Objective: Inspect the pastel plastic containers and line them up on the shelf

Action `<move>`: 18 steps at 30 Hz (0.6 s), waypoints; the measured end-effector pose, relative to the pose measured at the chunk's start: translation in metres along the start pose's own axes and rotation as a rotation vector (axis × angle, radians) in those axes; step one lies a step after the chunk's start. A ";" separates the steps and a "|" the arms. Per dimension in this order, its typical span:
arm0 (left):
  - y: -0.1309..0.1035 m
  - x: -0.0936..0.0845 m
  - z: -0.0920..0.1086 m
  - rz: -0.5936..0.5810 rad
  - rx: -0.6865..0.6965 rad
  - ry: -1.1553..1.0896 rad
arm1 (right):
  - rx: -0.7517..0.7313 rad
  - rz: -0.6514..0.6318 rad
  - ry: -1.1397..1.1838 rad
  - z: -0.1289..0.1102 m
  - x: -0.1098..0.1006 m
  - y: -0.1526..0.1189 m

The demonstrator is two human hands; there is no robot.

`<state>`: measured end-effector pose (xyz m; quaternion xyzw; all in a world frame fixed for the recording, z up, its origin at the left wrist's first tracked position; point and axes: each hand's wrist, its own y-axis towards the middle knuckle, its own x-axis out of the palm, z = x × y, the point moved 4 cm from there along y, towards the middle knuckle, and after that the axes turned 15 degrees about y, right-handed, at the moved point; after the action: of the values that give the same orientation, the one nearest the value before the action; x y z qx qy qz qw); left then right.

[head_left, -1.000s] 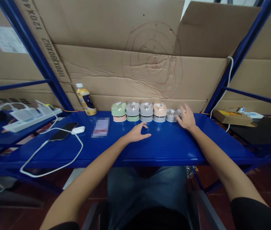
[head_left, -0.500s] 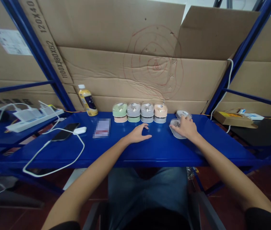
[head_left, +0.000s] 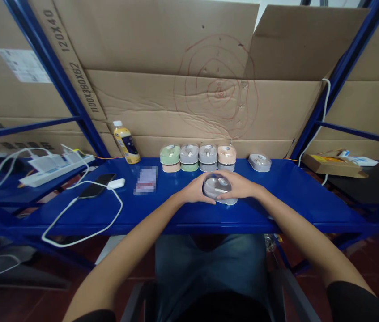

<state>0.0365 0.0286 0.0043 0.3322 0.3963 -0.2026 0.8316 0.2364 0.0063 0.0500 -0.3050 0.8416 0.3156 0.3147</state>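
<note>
A grey container with a clear lid [head_left: 216,186] is between my two hands near the front middle of the blue table. My left hand [head_left: 196,189] curves round its left side, and my right hand [head_left: 238,184] grips it from the right, thumb across the front. Part of a pale piece [head_left: 228,201] shows beneath it. Behind them stands a row of stacked containers: green-topped [head_left: 169,154], two grey-topped [head_left: 189,154] and peach-topped [head_left: 226,155]. Another grey container [head_left: 259,163] sits alone to the right of the row.
On the left are a yellow bottle [head_left: 127,143], a blurred card [head_left: 146,180], a black phone [head_left: 97,186], a white cable [head_left: 82,242] and a power strip [head_left: 57,171]. A cardboard box [head_left: 333,166] lies at the right. Cardboard [head_left: 135,98] backs the blue table [head_left: 182,217].
My right hand has moved left from the right-hand containers with one grey container. My left hand has come to rest against its left side. The view has shifted slightly.
</note>
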 end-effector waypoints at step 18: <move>-0.005 -0.012 0.000 0.067 -0.044 0.218 | 0.207 0.495 0.348 0.061 -0.045 -0.019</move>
<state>0.0266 0.0261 0.0121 0.3471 0.4776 -0.1287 0.7968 0.2984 0.0524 0.0391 -0.1068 0.9591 0.2382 0.1093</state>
